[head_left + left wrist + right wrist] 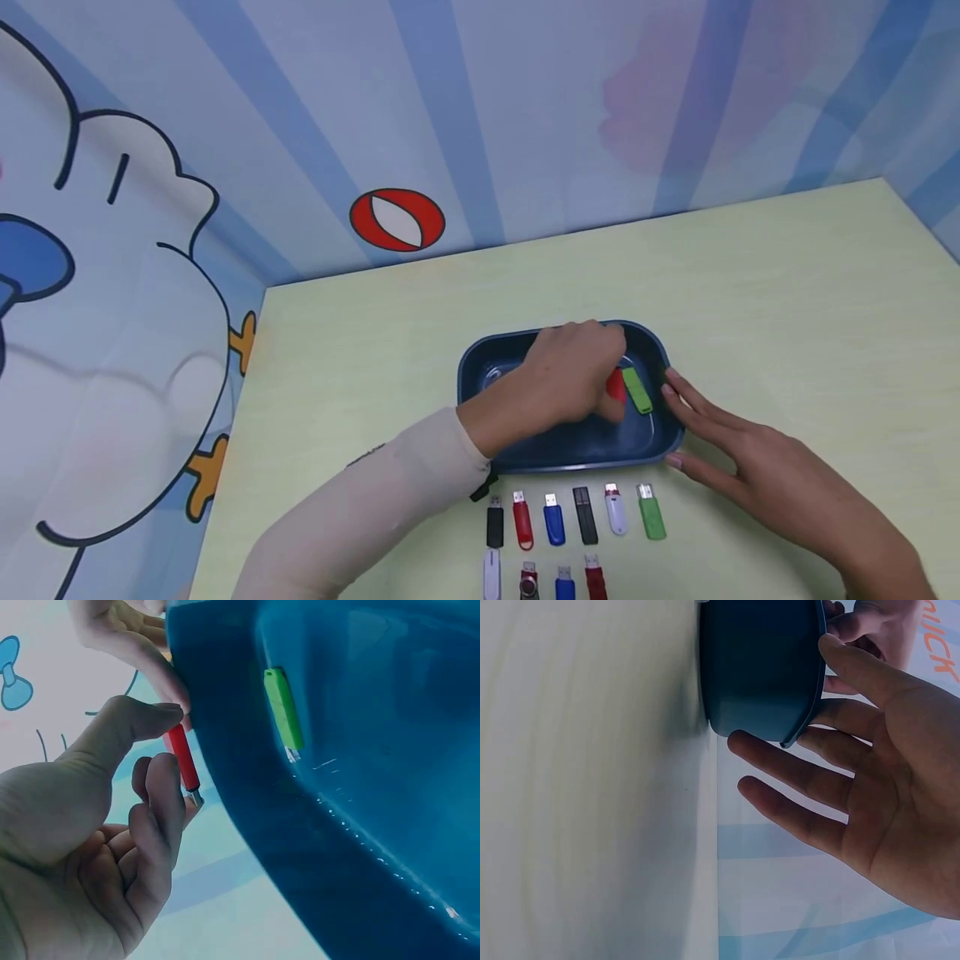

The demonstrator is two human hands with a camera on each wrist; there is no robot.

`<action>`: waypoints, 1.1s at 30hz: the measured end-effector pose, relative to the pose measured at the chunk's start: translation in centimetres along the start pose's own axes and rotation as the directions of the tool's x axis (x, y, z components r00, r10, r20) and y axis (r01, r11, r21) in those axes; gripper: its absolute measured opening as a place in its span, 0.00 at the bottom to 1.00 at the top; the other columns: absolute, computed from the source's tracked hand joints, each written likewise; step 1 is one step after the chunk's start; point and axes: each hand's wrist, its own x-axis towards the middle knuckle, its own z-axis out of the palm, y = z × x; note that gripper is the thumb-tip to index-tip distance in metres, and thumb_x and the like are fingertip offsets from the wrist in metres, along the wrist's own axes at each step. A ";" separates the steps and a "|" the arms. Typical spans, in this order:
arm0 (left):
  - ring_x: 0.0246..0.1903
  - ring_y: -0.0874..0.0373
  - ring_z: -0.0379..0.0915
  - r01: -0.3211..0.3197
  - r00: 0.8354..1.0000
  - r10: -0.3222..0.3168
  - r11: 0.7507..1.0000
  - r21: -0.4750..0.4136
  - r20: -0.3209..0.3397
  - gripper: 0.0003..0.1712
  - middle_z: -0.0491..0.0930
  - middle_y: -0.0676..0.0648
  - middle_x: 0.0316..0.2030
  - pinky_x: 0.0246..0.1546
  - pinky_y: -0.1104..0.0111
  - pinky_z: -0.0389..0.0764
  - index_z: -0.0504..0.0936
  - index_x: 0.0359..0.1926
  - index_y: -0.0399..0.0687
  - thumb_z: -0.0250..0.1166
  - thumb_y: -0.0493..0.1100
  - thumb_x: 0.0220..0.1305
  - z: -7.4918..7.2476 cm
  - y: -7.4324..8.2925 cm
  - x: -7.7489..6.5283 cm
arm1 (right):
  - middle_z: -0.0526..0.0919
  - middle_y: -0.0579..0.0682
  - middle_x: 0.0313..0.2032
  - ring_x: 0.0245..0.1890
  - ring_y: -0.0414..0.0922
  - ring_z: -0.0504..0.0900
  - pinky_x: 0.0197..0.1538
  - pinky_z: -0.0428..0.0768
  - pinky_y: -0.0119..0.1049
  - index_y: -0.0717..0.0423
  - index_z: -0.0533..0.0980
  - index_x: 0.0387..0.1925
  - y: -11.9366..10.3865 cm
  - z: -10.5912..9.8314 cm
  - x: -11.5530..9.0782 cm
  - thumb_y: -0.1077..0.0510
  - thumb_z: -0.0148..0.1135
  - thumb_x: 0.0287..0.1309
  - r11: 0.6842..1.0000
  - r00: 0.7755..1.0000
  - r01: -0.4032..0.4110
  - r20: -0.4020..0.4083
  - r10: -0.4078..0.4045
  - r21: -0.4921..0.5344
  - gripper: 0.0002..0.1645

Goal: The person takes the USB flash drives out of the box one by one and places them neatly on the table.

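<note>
My left hand (573, 367) reaches over the dark blue tray (577, 458), pinching a red USB stick (182, 757) between thumb and fingers. The stick's metal plug points away from the thumb in the left wrist view. Inside the tray, near its right end, lies a green USB stick (637, 391). At the tray's right end, my right hand (780, 475) touches the rim with extended fingers. In the right wrist view, that hand's thumb and fingertips (742, 742) lie along the tray's end wall and rim.
In front of the tray several USB sticks lie in two rows, among them a black one (495, 527), a blue one (554, 524) and another green one (652, 517). The lower row is cut by the frame edge. A printed wall (525, 108) stands behind the table (360, 350).
</note>
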 end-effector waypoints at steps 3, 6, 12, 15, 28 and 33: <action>0.26 0.63 0.77 -0.001 1.000 0.001 1.000 0.003 -0.003 0.25 0.79 0.55 0.29 0.23 0.75 0.75 0.83 0.49 0.46 0.79 0.57 0.60 -0.3 0.2 -0.4 | 0.55 0.46 0.84 0.67 0.61 0.81 0.57 0.84 0.60 0.45 0.59 0.83 0.0 -0.1 0.0 0.34 0.64 0.71 1.000 1.000 -0.005 0.005 0.005 0.000 0.47; 0.26 0.63 0.77 0.006 1.000 -0.006 1.000 -0.004 0.009 0.25 0.79 0.55 0.29 0.23 0.75 0.75 0.83 0.49 0.46 0.79 0.56 0.61 -0.6 0.2 -0.8 | 0.56 0.46 0.84 0.68 0.61 0.81 0.58 0.84 0.60 0.44 0.59 0.83 0.0 -0.2 0.2 0.33 0.63 0.71 1.000 1.000 -0.016 0.014 0.016 -0.003 0.48; 0.24 0.64 0.76 -0.003 1.000 0.004 0.999 -0.036 0.010 0.24 0.79 0.55 0.28 0.21 0.75 0.74 0.83 0.47 0.46 0.80 0.55 0.60 -0.6 0.1 -1.3 | 0.56 0.47 0.84 0.68 0.61 0.80 0.58 0.83 0.61 0.44 0.59 0.83 0.1 -0.2 0.3 0.33 0.63 0.71 1.000 0.999 -0.020 0.024 0.020 0.006 0.48; 0.23 0.65 0.76 -0.007 1.000 0.007 0.999 -0.042 0.007 0.25 0.79 0.55 0.28 0.20 0.76 0.74 0.83 0.48 0.45 0.81 0.55 0.59 -0.6 0.2 -1.6 | 0.56 0.47 0.84 0.68 0.61 0.80 0.58 0.83 0.60 0.44 0.59 0.83 0.1 -0.2 0.3 0.33 0.63 0.71 1.000 1.000 -0.018 0.019 0.018 0.006 0.48; 0.25 0.66 0.76 -0.015 1.000 0.016 0.999 -0.030 0.014 0.30 0.81 0.55 0.29 0.21 0.78 0.73 0.83 0.53 0.44 0.80 0.59 0.59 -0.3 0.8 -3.5 | 0.56 0.47 0.84 0.69 0.62 0.79 0.59 0.83 0.61 0.44 0.59 0.83 -0.1 -0.2 0.4 0.33 0.63 0.71 1.000 0.999 -0.030 0.019 0.030 0.010 0.48; 0.27 0.67 0.76 -0.021 0.999 0.022 0.999 -0.027 0.035 0.32 0.84 0.55 0.31 0.23 0.79 0.73 0.84 0.56 0.44 0.81 0.59 0.59 -0.1 1.2 -4.3 | 0.56 0.47 0.84 0.69 0.62 0.79 0.59 0.83 0.61 0.43 0.59 0.83 -0.1 -0.1 0.4 0.32 0.63 0.70 0.999 0.999 -0.039 0.032 0.038 0.014 0.49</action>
